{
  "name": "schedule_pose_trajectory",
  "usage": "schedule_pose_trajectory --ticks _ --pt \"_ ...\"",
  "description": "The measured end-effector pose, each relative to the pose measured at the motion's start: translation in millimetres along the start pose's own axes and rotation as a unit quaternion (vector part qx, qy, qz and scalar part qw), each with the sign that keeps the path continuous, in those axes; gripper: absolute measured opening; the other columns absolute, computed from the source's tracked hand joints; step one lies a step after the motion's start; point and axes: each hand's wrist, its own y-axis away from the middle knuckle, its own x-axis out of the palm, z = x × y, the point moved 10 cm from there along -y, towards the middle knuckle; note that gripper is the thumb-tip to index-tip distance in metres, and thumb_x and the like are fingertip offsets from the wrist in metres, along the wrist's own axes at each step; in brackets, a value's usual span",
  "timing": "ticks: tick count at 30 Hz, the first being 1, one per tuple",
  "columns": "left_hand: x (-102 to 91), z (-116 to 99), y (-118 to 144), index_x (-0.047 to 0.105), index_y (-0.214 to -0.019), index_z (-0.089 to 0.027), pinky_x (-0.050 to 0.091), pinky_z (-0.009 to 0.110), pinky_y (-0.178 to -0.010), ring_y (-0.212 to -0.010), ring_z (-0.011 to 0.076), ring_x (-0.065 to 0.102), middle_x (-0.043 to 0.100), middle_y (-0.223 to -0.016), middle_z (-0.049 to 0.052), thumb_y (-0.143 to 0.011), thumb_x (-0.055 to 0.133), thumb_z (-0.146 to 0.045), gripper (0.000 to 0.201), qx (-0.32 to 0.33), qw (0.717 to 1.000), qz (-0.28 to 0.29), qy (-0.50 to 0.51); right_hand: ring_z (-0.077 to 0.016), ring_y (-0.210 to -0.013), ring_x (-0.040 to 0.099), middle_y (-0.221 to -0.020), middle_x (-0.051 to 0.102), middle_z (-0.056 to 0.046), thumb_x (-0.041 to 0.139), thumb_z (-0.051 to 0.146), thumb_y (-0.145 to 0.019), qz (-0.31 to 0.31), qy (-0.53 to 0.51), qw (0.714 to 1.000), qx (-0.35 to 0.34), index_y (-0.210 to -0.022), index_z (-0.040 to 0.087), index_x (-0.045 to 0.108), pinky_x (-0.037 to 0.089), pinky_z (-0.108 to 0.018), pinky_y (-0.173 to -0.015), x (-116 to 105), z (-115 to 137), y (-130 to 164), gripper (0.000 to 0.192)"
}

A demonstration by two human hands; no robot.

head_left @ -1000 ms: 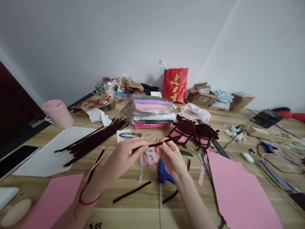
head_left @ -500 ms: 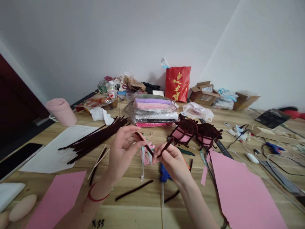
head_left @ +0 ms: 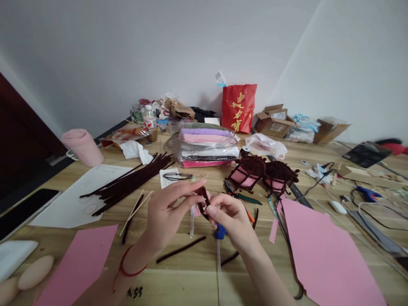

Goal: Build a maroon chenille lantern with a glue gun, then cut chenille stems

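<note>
My left hand (head_left: 168,210) and my right hand (head_left: 231,219) meet over the middle of the wooden table (head_left: 191,276). Between their fingertips they pinch a short dark maroon pipe cleaner (head_left: 202,202), folded over into a small bunch. A red string circles my left wrist. Under my right hand lies a blue glue gun (head_left: 219,232), partly hidden. A bundle of long maroon pipe cleaners (head_left: 127,182) lies to the left, and two maroon and pink lantern shapes (head_left: 259,173) sit to the right.
Pink paper sheets (head_left: 321,255) lie at front right and front left (head_left: 76,267). Loose maroon pieces (head_left: 181,249), pliers (head_left: 242,196), a stack of bagged coloured sheets (head_left: 207,146), a pink roll (head_left: 83,147), white paper (head_left: 79,197), a red bag (head_left: 238,107), boxes and cables crowd the table.
The pipe cleaner, held straight between both hands a second ago, was bent in the middle and is now folded into a small bunch as my hands came together.
</note>
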Motion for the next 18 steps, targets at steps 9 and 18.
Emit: schedule_pose_trajectory --ticks 9,18 --pt "3.6 7.5 0.4 0.08 -0.093 -0.03 0.056 0.015 -0.072 -0.073 0.0095 0.073 0.08 -0.084 -0.004 -0.08 0.072 -0.007 0.028 -0.115 0.99 0.02 0.075 -0.0065 -0.044 0.044 -0.054 0.056 0.004 0.078 0.044 -0.077 -0.008 0.037 0.999 0.002 -0.071 0.018 0.065 0.038 -0.019 -0.044 -2.9 -4.2 2.6 0.029" --pt "9.5 17.5 4.7 0.081 -0.077 -0.026 0.058 0.015 -0.072 -0.078 0.0124 0.074 0.079 -0.081 -0.001 -0.069 0.079 -0.007 0.021 -0.216 0.96 0.017 0.175 -0.0129 -0.085 0.064 -0.096 0.065 0.0 0.061 0.043 -0.093 0.072 -0.015 0.997 -0.023 -0.11 0.03 0.061 0.053 -0.027 -0.082 21.7 6.7 11.5 0.021"
